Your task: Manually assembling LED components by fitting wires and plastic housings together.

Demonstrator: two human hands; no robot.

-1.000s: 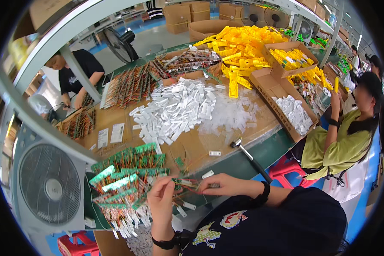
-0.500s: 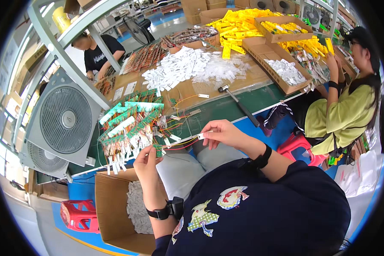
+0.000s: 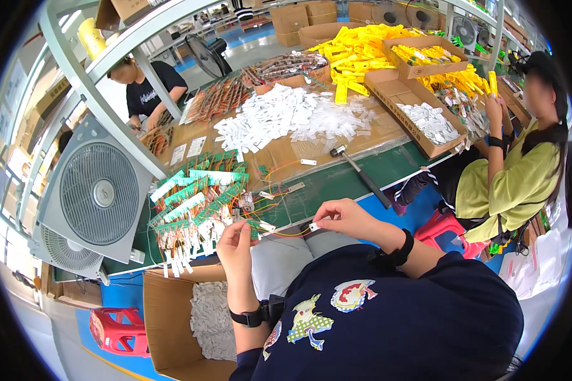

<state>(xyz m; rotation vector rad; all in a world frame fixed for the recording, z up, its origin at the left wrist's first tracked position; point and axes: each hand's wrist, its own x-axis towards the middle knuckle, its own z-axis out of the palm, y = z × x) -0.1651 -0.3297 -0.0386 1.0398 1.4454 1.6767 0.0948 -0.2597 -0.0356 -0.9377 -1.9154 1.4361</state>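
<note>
Pinching a small green circuit board (image 3: 254, 233) between thumb and fingers of the left hand (image 3: 236, 246) and a white tab (image 3: 314, 227) in the fingers of the right hand (image 3: 344, 219); holding both over the lap (image 3: 276, 270), by the near edge of the table (image 3: 324, 195), apparently spreading the thin wires (image 3: 290, 235) between them to prevent tangling. Working beside a heap of green circuit boards (image 3: 185, 207), seemingly placed for a short reach. Having open room between the hands, but facing a hammer (image 3: 366, 181) apparently overhanging the edge farther right.
</note>
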